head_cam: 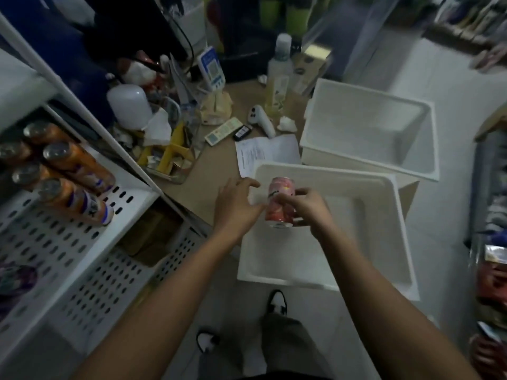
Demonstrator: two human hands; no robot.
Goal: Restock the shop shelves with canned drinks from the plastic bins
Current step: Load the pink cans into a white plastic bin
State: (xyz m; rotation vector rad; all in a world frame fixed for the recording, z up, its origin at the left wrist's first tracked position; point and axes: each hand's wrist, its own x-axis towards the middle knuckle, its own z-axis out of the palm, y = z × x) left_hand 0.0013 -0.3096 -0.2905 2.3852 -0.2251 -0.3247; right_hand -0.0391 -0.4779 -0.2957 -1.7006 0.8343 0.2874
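The right hand (308, 212) pinched a pink can (280, 200), left hand (236, 207) spread just beside it, bin (384, 231) beneath; next, probably, a carry leftward onto the shelf (82, 242).

head cam | wide-angle | faces fwd+down | near, over bin (370, 242)

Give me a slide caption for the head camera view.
Restocking: right hand grips a pink can over a white bin, left hand open beside it; orange cans sit on the shelf.
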